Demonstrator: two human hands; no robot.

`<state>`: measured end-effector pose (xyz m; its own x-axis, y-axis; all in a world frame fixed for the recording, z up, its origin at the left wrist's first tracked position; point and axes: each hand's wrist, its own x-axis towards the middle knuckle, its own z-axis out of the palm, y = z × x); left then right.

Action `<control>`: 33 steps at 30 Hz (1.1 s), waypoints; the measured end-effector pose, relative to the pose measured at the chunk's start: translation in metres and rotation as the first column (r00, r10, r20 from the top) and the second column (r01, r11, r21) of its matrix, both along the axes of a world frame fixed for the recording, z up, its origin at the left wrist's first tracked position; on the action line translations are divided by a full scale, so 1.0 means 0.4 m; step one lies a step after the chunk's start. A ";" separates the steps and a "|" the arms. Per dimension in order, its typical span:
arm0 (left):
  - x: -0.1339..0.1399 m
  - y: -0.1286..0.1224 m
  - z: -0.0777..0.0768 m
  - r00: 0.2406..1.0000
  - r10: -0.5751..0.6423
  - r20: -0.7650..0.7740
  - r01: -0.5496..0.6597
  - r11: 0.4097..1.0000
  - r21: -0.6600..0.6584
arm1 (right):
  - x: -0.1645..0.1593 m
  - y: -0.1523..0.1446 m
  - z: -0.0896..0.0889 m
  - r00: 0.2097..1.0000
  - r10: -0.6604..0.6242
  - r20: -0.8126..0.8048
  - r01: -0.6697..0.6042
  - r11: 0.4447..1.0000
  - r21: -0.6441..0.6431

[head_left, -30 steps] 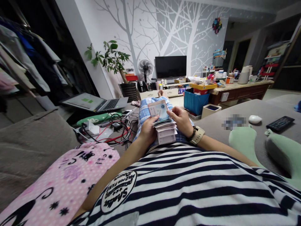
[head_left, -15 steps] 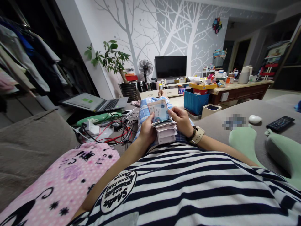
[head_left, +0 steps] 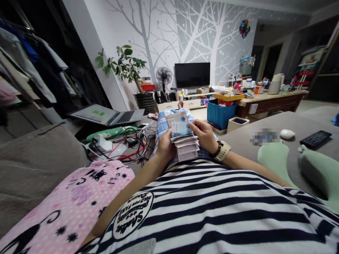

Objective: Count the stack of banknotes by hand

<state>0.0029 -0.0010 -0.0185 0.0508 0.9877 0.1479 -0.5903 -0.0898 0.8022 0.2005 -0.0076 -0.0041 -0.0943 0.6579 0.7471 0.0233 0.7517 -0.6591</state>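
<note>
Over my lap, a stack of banknotes [head_left: 180, 127] is held between both hands. The upper notes are pale blue with printed figures and a reddish edge; the lower ends [head_left: 187, 152] hang down toward my body, fanned in whitish layers. My left hand [head_left: 165, 145] is closed on the left side of the stack, its thumb along the edge. My right hand [head_left: 203, 135], with a watch [head_left: 224, 151] on its wrist, pinches the stack's right edge between thumb and fingers. The fingers behind the notes are hidden.
To the left lie tangled cables [head_left: 137, 144], an open laptop [head_left: 108, 115] and a pink blanket [head_left: 87, 201]. At right on the sofa are a white mouse [head_left: 287, 134], a remote control [head_left: 315, 139] and a green neck pillow [head_left: 274, 158]. A blue bin [head_left: 219, 114] stands beyond.
The upper notes have shifted slightly, and the left thumb sits a little lower at the edge. Both hands stay in nearly the same place, holding the stack.
</note>
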 end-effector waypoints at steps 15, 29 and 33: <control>0.020 -0.041 0.034 1.000 0.002 -0.019 -0.004 0.996 -0.088 | -0.002 -0.008 0.006 1.000 0.005 0.003 -0.005 1.000 -0.006; 0.025 -0.052 0.038 1.000 -0.005 -0.029 0.003 0.998 -0.061 | -0.005 -0.016 0.009 0.999 0.036 -0.006 -0.036 0.999 -0.012; 0.032 -0.054 0.037 0.999 0.004 -0.054 -0.006 0.999 -0.037 | -0.004 -0.022 0.012 0.999 0.047 -0.014 -0.047 0.999 -0.011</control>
